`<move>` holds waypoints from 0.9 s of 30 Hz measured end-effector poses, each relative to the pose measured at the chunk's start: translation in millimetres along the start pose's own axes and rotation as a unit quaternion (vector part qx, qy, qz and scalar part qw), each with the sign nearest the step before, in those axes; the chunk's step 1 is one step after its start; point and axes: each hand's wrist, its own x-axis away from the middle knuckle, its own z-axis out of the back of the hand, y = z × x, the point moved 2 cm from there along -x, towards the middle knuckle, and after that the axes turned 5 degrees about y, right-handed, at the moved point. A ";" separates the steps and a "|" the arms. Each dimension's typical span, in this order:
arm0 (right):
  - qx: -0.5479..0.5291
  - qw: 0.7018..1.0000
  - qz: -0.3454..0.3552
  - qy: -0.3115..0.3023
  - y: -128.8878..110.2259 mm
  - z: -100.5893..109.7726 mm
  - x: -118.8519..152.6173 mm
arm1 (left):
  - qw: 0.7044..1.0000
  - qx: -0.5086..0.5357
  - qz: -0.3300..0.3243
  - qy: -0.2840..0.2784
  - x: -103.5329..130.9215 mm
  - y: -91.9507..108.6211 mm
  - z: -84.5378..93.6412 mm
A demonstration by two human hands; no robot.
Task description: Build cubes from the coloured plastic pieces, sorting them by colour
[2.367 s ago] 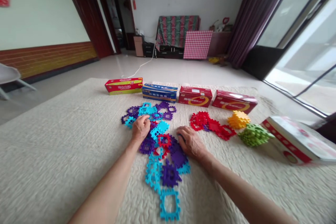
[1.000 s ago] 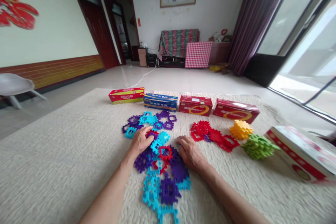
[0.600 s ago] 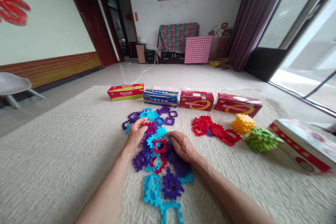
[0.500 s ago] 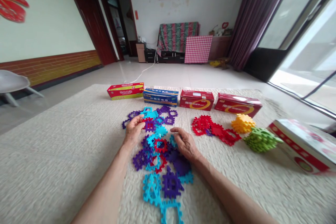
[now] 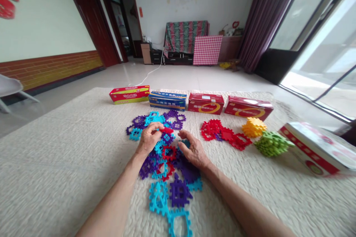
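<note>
Between the thumb and fingers of my left hand point(image 5: 151, 137) is a red piece point(image 5: 167, 130), seen nearly edge-on above the mixed pile. My right hand point(image 5: 193, 149) hovers just right of it, thumb and fingers apart, with nothing between them. Under and around both hands lie interlocking plastic pieces: purple ones point(image 5: 180, 191), light blue ones point(image 5: 158, 197) and a red frame point(image 5: 168, 153). To the right lie a heap of red pieces point(image 5: 213, 129), a yellow stack point(image 5: 254, 127) and a green stack point(image 5: 272, 143).
Four boxes stand in a row behind the pieces: red-and-yellow point(image 5: 130, 95), blue point(image 5: 167, 101), red point(image 5: 206, 103) and another red point(image 5: 248, 107). A white and red box point(image 5: 319, 150) sits at the right. Everything rests on a cream quilted mat point(image 5: 69, 155).
My left hand has moved right and lifted the red piece off the pile. My right hand's fingers have opened wider. The view has shifted slightly.
</note>
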 end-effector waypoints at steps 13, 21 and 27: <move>-0.017 0.996 0.071 0.058 -8.0 6.7 1.2 | 0.976 -0.117 -0.173 -0.062 22.5 50.7 -27.8; 0.144 0.979 0.134 0.041 3.3 61.3 11.4 | 0.965 -0.150 -0.198 -0.083 19.2 40.9 -25.8; 0.315 0.942 0.071 0.090 36.6 110.3 1.4 | 0.972 -0.181 -0.149 0.013 9.6 9.1 -6.4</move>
